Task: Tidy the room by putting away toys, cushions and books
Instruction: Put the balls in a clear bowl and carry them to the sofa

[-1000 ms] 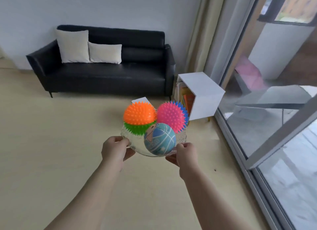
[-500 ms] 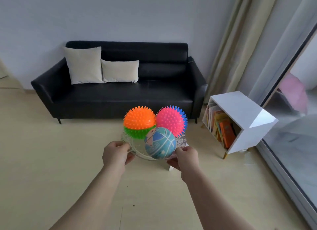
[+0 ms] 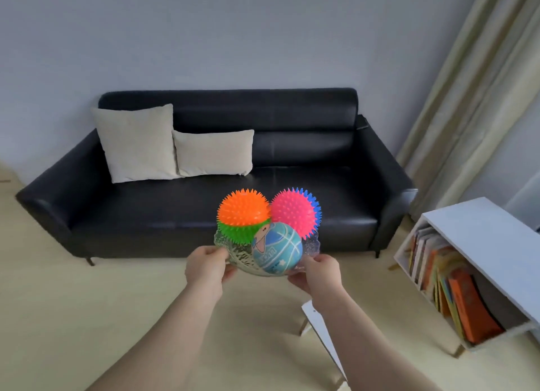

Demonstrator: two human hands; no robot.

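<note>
Both forearms extended forward side by side. The left hand [image 3: 206,266] and the right hand [image 3: 320,274] each closed a grip on opposite edges of one clear bowl [image 3: 311,246], thumbs on the rim. The bowl was held in the air in front of the black sofa [image 3: 292,157].

Contents: three balls (all touching).
- one orange-and-green spiky ball [image 3: 244,212]
- one pink-and-blue spiky ball [image 3: 293,211]
- one smooth blue ball [image 3: 277,252]

Two cushions [image 3: 136,144] leaned on the sofa back. One white shelf [image 3: 473,244], cut off at the frame edge, held leaning books [image 3: 455,297]. A white panel [image 3: 318,326] below the right forearm was partly hidden and could not be identified.
</note>
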